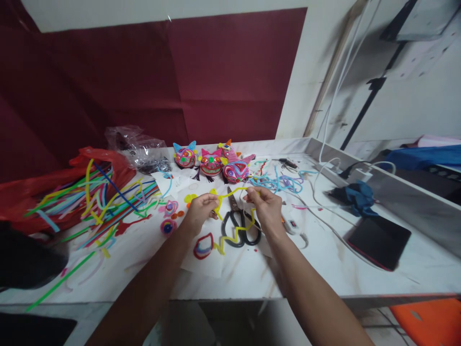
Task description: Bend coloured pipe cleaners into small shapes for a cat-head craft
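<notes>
A yellow pipe cleaner [234,192] stretches between my two hands above the table. My left hand [201,209] pinches its bent left end, where a short piece hangs down. In my right hand [265,204] the other part is gripped between thumb and fingers. Black-handled scissors [241,230] lie below, blades pointing away from me. Across their handles runs a zigzag yellow pipe cleaner [236,235]; whether it joins the held piece I cannot tell. Beside it, a red-rimmed coiled piece [203,246] rests on white paper [201,269].
Colourful pipe cleaners [104,192] spill from a red plastic bag [86,161] on the left. Several decorated animal heads [211,163] stand at the back. To the right lie white cables [331,228], a blue cloth [360,199] and a black tablet-like device [380,242].
</notes>
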Action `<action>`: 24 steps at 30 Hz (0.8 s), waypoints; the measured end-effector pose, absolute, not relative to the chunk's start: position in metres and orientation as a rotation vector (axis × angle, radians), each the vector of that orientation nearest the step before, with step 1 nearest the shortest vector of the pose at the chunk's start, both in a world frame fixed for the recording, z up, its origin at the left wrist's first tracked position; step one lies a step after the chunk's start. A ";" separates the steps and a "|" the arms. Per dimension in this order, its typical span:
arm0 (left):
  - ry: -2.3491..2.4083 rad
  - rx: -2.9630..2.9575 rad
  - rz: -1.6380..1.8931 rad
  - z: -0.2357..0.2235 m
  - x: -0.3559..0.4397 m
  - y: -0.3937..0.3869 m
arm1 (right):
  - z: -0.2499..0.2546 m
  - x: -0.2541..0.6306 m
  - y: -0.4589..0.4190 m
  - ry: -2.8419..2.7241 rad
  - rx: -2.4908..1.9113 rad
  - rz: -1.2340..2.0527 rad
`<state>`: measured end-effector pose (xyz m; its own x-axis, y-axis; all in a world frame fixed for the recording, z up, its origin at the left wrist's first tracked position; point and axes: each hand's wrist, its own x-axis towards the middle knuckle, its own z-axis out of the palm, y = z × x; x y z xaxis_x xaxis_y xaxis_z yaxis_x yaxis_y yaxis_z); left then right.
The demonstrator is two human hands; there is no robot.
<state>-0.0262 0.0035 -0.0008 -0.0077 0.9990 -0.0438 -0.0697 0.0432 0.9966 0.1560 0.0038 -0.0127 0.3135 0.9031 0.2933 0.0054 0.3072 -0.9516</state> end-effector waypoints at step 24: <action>1.270 1.463 1.224 0.001 -0.043 0.009 | -0.005 0.162 -0.001 -1.037 -1.038 0.720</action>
